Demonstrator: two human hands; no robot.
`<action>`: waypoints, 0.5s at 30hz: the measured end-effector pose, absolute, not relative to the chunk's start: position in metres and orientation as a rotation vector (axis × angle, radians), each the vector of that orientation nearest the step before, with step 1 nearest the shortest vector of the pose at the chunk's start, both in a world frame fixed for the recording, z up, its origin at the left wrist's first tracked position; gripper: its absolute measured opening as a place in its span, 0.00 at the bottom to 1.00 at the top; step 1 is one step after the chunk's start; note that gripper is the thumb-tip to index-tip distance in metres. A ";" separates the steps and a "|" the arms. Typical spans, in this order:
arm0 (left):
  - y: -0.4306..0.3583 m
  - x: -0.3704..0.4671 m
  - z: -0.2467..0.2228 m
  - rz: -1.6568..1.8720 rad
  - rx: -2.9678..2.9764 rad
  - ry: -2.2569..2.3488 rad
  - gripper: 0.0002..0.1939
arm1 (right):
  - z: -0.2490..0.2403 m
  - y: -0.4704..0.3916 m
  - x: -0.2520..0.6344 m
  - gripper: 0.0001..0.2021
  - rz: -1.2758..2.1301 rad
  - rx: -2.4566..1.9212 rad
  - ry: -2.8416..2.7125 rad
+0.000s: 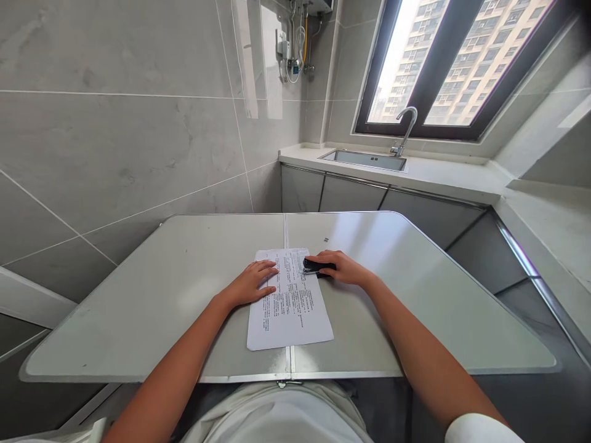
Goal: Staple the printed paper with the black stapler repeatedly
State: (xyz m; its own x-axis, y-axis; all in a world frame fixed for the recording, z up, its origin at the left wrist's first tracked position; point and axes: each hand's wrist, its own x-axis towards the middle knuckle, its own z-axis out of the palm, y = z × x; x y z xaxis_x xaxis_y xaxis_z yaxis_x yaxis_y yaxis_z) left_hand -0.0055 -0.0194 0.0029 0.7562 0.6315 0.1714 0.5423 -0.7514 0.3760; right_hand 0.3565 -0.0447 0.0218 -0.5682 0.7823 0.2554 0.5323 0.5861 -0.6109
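Note:
Printed paper (295, 314) lies on the white folding table (184, 258), near its middle seam. My left hand (253, 282) rests flat on the paper's left edge, fingers spread. At the paper's upper right edge, my right hand (341, 268) is wrapped round a black stapler (318, 266), whose front end sits over the paper's margin. Whether the paper is one sheet or a stack cannot be made out. Small dark pieces (325, 239), perhaps staples, lie on the table beyond my right hand.
Behind the table runs a white counter (443, 172) with a sink (364, 160) and a curved tap (407, 126) under a window. A tiled wall stands at the left. The table's near edge is just in front of my body.

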 end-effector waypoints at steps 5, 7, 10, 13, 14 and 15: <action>-0.019 -0.008 0.003 0.427 2.646 0.908 0.25 | 0.019 -0.043 0.357 0.27 0.621 -1.084 -2.320; -0.018 -0.009 0.002 0.448 2.644 0.899 0.25 | 0.018 -0.043 0.359 0.27 0.629 -1.106 -2.299; -0.017 -0.011 0.000 0.450 2.645 0.894 0.25 | 0.018 -0.043 0.359 0.27 0.619 -1.115 -2.301; -0.016 -0.012 -0.001 0.468 2.632 0.892 0.24 | 0.017 -0.043 0.357 0.28 0.609 -1.123 -2.326; -0.016 -0.012 -0.002 0.483 2.627 0.888 0.24 | 0.017 -0.043 0.357 0.28 0.608 -1.130 -2.327; -0.015 -0.012 -0.002 0.497 2.623 0.882 0.24 | 0.017 -0.043 0.356 0.28 0.608 -1.139 -2.323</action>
